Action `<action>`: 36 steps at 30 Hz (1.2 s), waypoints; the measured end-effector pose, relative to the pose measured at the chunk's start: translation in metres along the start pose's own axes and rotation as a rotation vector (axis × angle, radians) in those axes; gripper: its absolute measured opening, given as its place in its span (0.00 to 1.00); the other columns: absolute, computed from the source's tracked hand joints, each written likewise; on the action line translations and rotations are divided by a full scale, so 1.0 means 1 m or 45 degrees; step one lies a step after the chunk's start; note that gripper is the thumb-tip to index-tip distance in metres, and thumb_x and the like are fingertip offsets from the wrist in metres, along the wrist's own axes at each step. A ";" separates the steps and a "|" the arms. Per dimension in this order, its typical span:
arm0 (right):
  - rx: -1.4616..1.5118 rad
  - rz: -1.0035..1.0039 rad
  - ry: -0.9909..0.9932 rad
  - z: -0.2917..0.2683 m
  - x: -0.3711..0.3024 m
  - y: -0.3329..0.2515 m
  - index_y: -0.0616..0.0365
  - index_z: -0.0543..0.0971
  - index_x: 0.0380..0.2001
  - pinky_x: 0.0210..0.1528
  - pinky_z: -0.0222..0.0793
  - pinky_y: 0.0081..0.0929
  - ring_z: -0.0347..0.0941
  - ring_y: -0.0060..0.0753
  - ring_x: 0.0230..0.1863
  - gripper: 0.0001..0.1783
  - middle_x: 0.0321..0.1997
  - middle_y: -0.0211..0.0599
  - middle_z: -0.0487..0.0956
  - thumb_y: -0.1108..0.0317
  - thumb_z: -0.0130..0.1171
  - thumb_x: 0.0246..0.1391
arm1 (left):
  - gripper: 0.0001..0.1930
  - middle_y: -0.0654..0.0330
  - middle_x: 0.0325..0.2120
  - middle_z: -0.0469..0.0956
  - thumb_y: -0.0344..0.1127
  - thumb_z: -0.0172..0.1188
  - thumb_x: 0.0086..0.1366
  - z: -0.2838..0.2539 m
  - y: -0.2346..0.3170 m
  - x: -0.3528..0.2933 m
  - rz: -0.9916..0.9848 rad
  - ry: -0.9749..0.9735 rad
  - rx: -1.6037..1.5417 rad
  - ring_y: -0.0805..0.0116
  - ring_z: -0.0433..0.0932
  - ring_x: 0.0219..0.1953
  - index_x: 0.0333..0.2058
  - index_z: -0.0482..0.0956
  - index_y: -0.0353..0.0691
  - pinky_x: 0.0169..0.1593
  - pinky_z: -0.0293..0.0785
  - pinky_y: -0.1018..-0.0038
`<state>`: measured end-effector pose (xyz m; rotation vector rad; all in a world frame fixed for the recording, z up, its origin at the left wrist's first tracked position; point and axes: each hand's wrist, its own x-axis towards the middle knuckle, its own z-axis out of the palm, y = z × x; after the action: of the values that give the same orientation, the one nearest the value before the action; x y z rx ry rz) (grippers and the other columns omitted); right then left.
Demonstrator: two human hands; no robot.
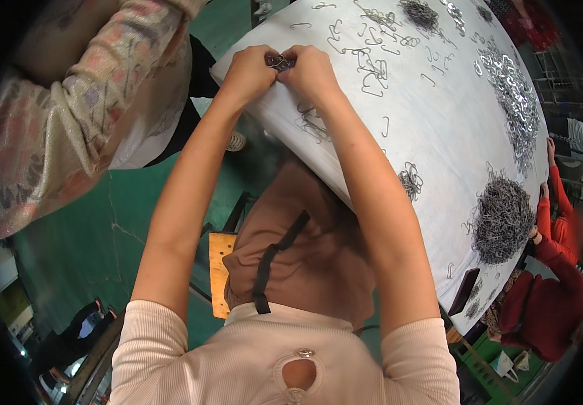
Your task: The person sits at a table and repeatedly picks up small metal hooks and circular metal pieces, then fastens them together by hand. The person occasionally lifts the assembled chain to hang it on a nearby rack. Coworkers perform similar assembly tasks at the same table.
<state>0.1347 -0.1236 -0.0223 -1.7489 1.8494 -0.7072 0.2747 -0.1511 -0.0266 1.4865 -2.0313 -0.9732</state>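
My left hand [252,73] and my right hand [310,73] meet over the near left corner of the white-covered table [413,121]. Pinched between their fingers is a small bunch of dark bent-wire hooks [279,63]; the fingers partly hide it, so its exact form is unclear. Under my right wrist lie some loose wire hooks [313,125]. More S-shaped wire hooks [372,71] are scattered beyond my right hand. A small heap of wire hooks [410,181] sits beside my right forearm.
A big dark heap of wire hooks [501,219] and a long pile of shiny metal pieces [511,101] lie on the right. Another dark heap [420,15] is at the far side. A person in a patterned sleeve [96,108] stands close left; people in red [548,290] are across the table.
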 end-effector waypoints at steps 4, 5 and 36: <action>0.266 0.214 0.019 -0.006 0.000 0.006 0.61 0.83 0.37 0.41 0.73 0.29 0.79 0.37 0.33 0.20 0.31 0.44 0.83 0.72 0.72 0.34 | 0.19 0.53 0.34 0.82 0.22 0.60 0.50 0.001 0.007 0.004 0.020 -0.025 -0.140 0.69 0.80 0.35 0.44 0.78 0.30 0.40 0.76 0.75; 0.337 0.266 0.007 -0.008 0.001 0.008 0.62 0.83 0.37 0.40 0.73 0.28 0.79 0.35 0.33 0.20 0.31 0.43 0.83 0.72 0.72 0.34 | 0.19 0.53 0.35 0.81 0.22 0.60 0.49 0.004 0.003 0.007 -0.011 -0.071 -0.203 0.70 0.80 0.36 0.43 0.78 0.28 0.40 0.76 0.76; -0.478 0.468 0.233 -0.155 -0.213 0.076 0.53 0.81 0.38 0.43 0.71 0.38 0.76 0.44 0.41 0.13 0.40 0.38 0.79 0.69 0.64 0.46 | 0.13 0.59 0.39 0.79 0.26 0.57 0.54 0.098 0.142 -0.113 0.574 -0.154 0.287 0.56 0.79 0.40 0.39 0.80 0.43 0.42 0.76 0.63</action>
<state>-0.0130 0.0976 0.0425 -1.5214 2.4735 -0.4027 0.1531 0.0078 0.0220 1.0111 -2.4827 -0.6803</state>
